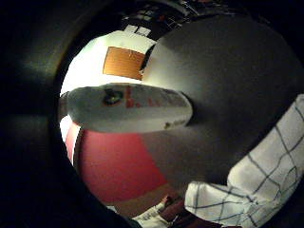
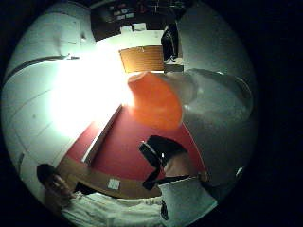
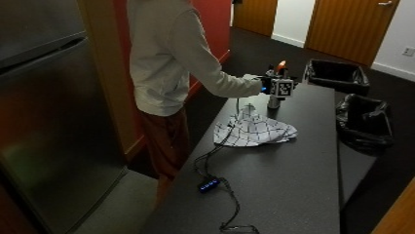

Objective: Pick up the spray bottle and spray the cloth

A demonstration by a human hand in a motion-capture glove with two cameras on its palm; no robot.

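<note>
- the gloved right hand [image 3: 267,84] is wrapped round the spray bottle [image 3: 276,92], which stands upright on the dark table [image 3: 292,165], orange top [image 2: 154,100] showing.
- the fingers themselves are hard to make out.
- the checked cloth [image 3: 254,129] lies crumpled just beside the bottle.
- two black-lined bins [image 3: 363,122] stand beyond the table; their contents are unseen.

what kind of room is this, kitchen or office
Probably an office break room or shared kitchen: a steel fridge beside a dark counter, two lined bins by it, and wooden doors behind.
</note>
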